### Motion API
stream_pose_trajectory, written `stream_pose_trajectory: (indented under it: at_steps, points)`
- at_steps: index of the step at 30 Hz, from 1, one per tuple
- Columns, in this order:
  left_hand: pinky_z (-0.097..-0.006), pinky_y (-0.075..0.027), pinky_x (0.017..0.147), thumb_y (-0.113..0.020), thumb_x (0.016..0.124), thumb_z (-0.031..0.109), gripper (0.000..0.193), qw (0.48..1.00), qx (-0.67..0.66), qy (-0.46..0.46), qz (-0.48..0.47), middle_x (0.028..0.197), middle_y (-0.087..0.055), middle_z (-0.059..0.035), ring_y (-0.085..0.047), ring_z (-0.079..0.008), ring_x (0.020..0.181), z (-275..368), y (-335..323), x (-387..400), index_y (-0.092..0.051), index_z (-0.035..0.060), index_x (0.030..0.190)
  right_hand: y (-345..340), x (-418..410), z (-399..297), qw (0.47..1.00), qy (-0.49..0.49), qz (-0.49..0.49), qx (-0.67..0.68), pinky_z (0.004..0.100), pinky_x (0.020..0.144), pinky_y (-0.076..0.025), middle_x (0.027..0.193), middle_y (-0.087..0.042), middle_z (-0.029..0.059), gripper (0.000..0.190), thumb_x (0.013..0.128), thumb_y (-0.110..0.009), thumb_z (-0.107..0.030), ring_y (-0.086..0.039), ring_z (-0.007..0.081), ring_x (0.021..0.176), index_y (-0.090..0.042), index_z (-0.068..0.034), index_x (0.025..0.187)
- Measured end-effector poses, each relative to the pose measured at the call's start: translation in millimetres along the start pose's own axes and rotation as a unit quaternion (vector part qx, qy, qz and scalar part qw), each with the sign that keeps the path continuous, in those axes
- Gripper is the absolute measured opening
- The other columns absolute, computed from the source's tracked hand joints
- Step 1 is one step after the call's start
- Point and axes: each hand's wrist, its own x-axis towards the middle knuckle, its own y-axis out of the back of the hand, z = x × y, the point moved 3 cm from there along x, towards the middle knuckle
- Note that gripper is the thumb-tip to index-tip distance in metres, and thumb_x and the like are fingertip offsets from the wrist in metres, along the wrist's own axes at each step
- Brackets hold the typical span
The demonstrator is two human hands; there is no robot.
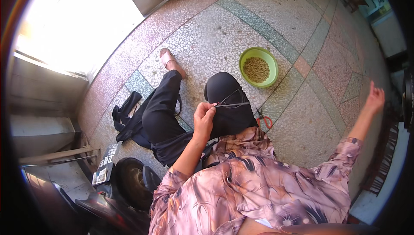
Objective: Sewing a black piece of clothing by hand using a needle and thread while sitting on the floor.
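Observation:
My left hand (204, 118) is over my lap, thumb and forefinger pinching one end of a thin grey strip (233, 104). The strip reaches to the right across my knee in black trousers (226, 87). A thin dark cord (242, 94) loops over the same knee, behind the strip. My right hand (375, 98) is stretched far out to the right, with a finger raised and the others curled. Whether it pinches something fine is too small to tell. Scissors with red handles (266, 122) lie on the floor beside my right thigh, their blades partly hidden.
A green bowl (275, 73) of tan beans or grains stands on the terrazzo floor (200, 34) ahead. Black cloth (129, 105) lies by my left leg. At left are a wheel (129, 180) and a board bearing writing (108, 159). A bright doorway (81, 15) opens upper left.

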Motion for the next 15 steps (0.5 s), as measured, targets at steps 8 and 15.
stream_pose_trajectory:
  at_steps: [8, 15]
  points:
    - [-0.0207, -0.037, 0.073, -0.053, 0.084, 0.007, 0.006, 1.000, 0.006, 0.003, 0.013, 0.085, -0.054, -0.0015, -0.045, -0.0070, 0.078, 2.0, 4.5, -0.2, -0.052, 0.0004, 0.085, 107.1, 53.4, -103.2, 0.884, 0.268, 0.185, -0.336, 0.0337, 0.066, -0.055, 0.080, -0.061, 0.0172, 0.022, 0.071, -0.058, 0.005, -0.061, 0.0261, 0.065, -0.057, 0.007, 0.093]
    - [-0.0191, -0.035, 0.067, -0.053, 0.085, 0.009, 0.006, 0.999, -0.011, 0.029, 0.034, 0.077, -0.051, 0.0030, -0.043, -0.0048, 0.072, -1.1, 6.9, 1.5, -0.054, 0.0025, 0.085, 144.5, 13.2, -92.5, 0.643, 0.267, 0.148, -0.703, 0.0328, 0.069, -0.050, 0.086, -0.065, 0.0128, 0.024, 0.078, -0.057, -0.015, -0.064, 0.0255, 0.076, -0.061, -0.006, 0.100]
